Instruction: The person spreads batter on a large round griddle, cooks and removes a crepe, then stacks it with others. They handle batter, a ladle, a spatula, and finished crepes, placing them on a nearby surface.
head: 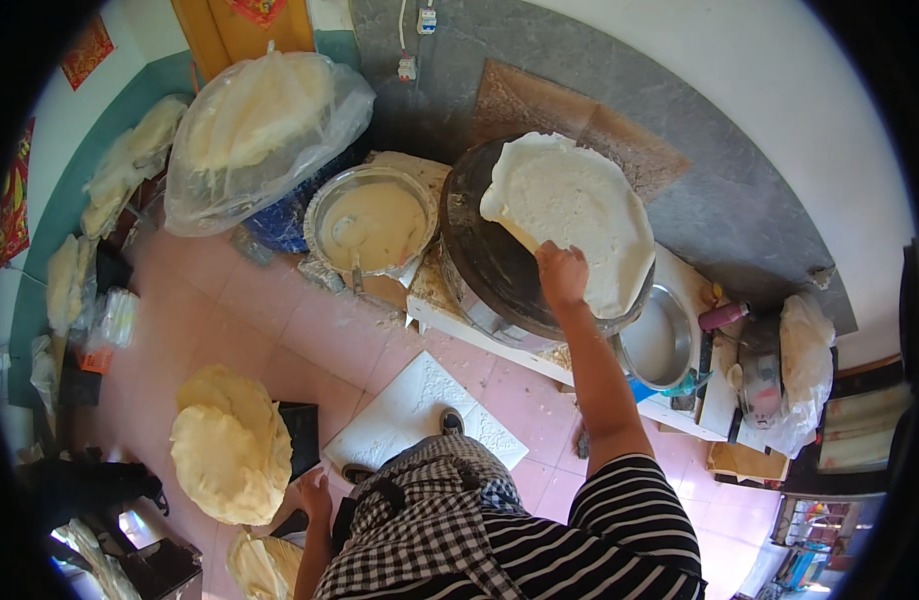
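A large pale crepe-like flatbread point(579, 210) lies across a round black griddle point(493, 255), overhanging part of its rim at the back. My right hand point(564, 277) is closed on the near-left edge of the flatbread, where a yellowish strip shows. My left hand point(315, 495) hangs low at my side, fingers slightly apart, with nothing seen in it. Just beyond that hand is a stack of golden flatbreads point(230, 457). Left of the griddle stands a metal basin of batter point(380, 217) with a ladle point(356, 274) in it.
A metal bowl of whitish liquid point(654, 334) and a pink bottle point(723, 316) stand right of the griddle. Bagged flatbreads point(264, 127) rest on a blue drum point(279, 225). More flatbreads point(264, 562) lie low behind my left hand. A white mat point(429, 397) lies underfoot.
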{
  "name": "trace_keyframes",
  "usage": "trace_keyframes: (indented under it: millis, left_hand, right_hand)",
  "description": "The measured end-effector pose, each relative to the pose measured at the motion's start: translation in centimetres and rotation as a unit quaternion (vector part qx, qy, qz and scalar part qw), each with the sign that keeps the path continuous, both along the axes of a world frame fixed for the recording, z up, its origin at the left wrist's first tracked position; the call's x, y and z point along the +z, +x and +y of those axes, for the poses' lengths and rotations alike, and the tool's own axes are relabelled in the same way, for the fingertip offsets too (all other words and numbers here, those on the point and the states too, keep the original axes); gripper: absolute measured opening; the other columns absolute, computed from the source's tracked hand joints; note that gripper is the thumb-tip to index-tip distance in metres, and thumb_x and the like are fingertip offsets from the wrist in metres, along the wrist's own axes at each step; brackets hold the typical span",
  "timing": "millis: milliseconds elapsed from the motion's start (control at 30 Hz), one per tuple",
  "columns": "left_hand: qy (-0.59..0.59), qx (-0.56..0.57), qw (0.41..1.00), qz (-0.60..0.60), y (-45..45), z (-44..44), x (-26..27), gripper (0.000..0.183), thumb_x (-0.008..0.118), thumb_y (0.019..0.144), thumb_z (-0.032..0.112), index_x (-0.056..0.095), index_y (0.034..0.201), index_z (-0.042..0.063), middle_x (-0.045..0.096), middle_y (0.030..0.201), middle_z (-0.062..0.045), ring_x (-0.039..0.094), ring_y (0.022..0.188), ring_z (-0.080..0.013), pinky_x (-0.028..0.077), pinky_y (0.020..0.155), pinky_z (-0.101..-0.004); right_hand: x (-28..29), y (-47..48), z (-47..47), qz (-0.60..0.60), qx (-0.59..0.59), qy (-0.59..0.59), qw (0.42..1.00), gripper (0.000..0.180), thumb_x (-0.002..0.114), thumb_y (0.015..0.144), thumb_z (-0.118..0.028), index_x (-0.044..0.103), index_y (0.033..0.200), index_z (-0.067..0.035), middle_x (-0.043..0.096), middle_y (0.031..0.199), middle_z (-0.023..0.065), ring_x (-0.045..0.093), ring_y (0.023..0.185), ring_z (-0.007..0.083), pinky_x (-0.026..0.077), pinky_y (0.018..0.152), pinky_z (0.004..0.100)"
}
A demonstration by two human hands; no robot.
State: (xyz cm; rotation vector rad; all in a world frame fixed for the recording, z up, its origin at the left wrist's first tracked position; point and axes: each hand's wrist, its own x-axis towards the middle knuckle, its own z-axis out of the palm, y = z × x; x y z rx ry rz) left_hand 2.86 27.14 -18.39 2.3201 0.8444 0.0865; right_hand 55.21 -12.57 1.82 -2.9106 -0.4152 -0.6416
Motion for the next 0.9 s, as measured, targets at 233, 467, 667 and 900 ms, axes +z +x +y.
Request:
trace_keyframes:
  millis: [233, 467, 667, 900]
  left_hand:
    - [-0.005, 0.012, 0.999, 0.040, 1.8, -2.2, 2.2, 0.021, 0.062, 0.085, 0.010, 0.069, 0.104, 0.003, 0.066, 0.106, -0.017, 0.056, 0.105, -0.0353, 0.041, 0.095, -0.0449]
    - [-0.067, 0.028, 0.997, 0.017, 1.4, -0.7, -0.3, 0.022, 0.063, 0.082, 0.009, 0.070, 0.102, 0.005, 0.067, 0.104, -0.016, 0.057, 0.105, -0.0340, 0.040, 0.098, -0.0424]
    - [-0.070, 0.019, 0.997, -0.001, 1.4, 0.3, -1.1, 0.022, 0.062, 0.082, 0.009, 0.070, 0.102, 0.005, 0.067, 0.103, -0.017, 0.058, 0.103, -0.0350, 0.042, 0.095, -0.0437]
    - [0.003, -0.006, 1.000, 0.003, 0.8, 1.0, -2.1, 0.020, 0.063, 0.084, 0.006, 0.071, 0.102, 0.000, 0.070, 0.095, -0.018, 0.067, 0.093, -0.0308, 0.052, 0.084, -0.0374]
  right_hand:
    - [4.1, 3.2, -3.2, -0.026, 0.039, 0.011, 0.999, 0.010, 0.060, 0.080, -0.013, 0.063, 0.071, -0.010, 0.062, 0.062, 0.0175, 0.064, 0.062, 0.0378, 0.053, 0.060, 0.0458]
    - [7.6, 6.4, -5.5, 0.036, 0.017, -0.050, 0.998, 0.014, 0.062, 0.086, -0.021, 0.064, 0.079, -0.009, 0.065, 0.069, 0.0188, 0.066, 0.068, 0.0389, 0.052, 0.063, 0.0492]
    - [8.2, 7.0, -5.7, 0.040, 0.035, -0.036, 0.998, 0.013, 0.061, 0.086, -0.021, 0.063, 0.081, -0.009, 0.065, 0.071, 0.0189, 0.066, 0.069, 0.0386, 0.051, 0.065, 0.0492]
    - [8.5, 7.7, -5.3, 0.045, 0.037, -0.075, 0.995, 0.013, 0.059, 0.087, -0.020, 0.063, 0.083, -0.009, 0.066, 0.073, 0.0180, 0.066, 0.071, 0.0377, 0.051, 0.065, 0.0485]
